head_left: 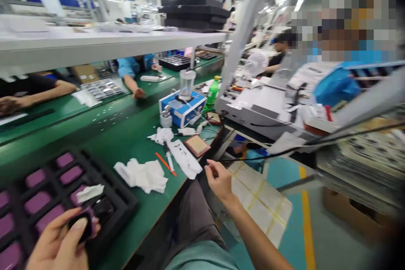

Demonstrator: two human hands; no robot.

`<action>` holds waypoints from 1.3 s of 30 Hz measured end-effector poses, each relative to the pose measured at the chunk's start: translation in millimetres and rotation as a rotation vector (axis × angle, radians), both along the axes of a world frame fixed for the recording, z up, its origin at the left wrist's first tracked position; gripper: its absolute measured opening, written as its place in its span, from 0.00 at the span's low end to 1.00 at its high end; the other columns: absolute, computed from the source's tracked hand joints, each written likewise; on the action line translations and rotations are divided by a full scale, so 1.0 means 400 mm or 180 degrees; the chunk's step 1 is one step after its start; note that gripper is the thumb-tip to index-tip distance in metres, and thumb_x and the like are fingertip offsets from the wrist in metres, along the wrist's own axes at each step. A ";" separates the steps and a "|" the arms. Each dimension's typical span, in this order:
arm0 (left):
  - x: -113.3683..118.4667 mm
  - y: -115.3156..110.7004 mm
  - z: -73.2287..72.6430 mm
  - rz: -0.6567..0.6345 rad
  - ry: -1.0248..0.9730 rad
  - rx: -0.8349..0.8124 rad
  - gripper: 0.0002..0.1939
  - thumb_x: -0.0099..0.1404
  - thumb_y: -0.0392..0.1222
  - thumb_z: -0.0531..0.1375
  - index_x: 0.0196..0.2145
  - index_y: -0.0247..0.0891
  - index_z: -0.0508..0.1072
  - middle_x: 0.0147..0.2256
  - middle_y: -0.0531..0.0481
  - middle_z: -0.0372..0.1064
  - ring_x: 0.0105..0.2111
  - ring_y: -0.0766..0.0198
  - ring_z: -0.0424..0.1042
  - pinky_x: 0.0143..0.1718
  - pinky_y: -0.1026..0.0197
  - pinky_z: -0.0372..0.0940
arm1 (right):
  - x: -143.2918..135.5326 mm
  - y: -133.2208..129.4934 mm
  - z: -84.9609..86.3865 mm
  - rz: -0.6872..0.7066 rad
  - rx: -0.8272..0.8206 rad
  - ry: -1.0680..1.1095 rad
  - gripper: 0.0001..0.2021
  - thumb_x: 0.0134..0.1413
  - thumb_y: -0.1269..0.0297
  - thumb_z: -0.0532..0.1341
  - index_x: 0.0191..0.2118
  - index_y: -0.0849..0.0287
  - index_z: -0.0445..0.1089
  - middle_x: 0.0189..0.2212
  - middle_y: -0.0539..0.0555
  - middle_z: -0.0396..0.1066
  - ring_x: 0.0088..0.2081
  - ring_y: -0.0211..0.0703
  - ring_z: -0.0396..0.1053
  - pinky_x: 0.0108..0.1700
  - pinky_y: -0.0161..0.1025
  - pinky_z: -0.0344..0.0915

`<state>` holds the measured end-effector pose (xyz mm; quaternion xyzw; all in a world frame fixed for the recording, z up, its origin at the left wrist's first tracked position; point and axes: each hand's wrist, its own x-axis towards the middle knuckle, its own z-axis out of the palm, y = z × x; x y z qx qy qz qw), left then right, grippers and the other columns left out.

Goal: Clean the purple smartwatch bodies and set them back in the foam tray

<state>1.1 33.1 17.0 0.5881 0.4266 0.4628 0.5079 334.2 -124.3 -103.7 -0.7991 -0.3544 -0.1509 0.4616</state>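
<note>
At the lower left, my left hand [65, 236] grips a small dark object [82, 223] between thumb and fingers, over a black foam tray [126, 202] with purple-bottomed compartments. A black glossy piece [103, 206] and a crumpled white wipe [90, 193] lie in the tray close to those fingertips. My right hand [220, 180] is raised beyond the table's edge, its thumb and index finger curled near each other; whether anything is between them is too small to tell. Just left of it, a white cloth strip [186, 160] with dark bits lies on the green table [139, 223].
Crumpled tissue [142, 175], an orange stick [165, 163] and a brown-edged pad [197, 145] lie on the table. Behind stand a blue box [183, 107], a dispenser bottle [166, 117] and a green bottle [212, 93]. People work across the bench, beneath a white shelf [110, 46].
</note>
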 end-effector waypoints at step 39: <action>0.022 -0.063 0.014 0.0344 -0.0716 -0.0639 0.14 0.59 0.44 0.68 0.40 0.37 0.71 0.28 0.54 0.73 0.23 0.69 0.70 0.24 0.68 0.66 | -0.013 0.438 0.172 0.0726 -0.0380 0.0459 0.19 0.59 0.58 0.57 0.44 0.66 0.81 0.42 0.65 0.76 0.43 0.51 0.70 0.48 0.45 0.65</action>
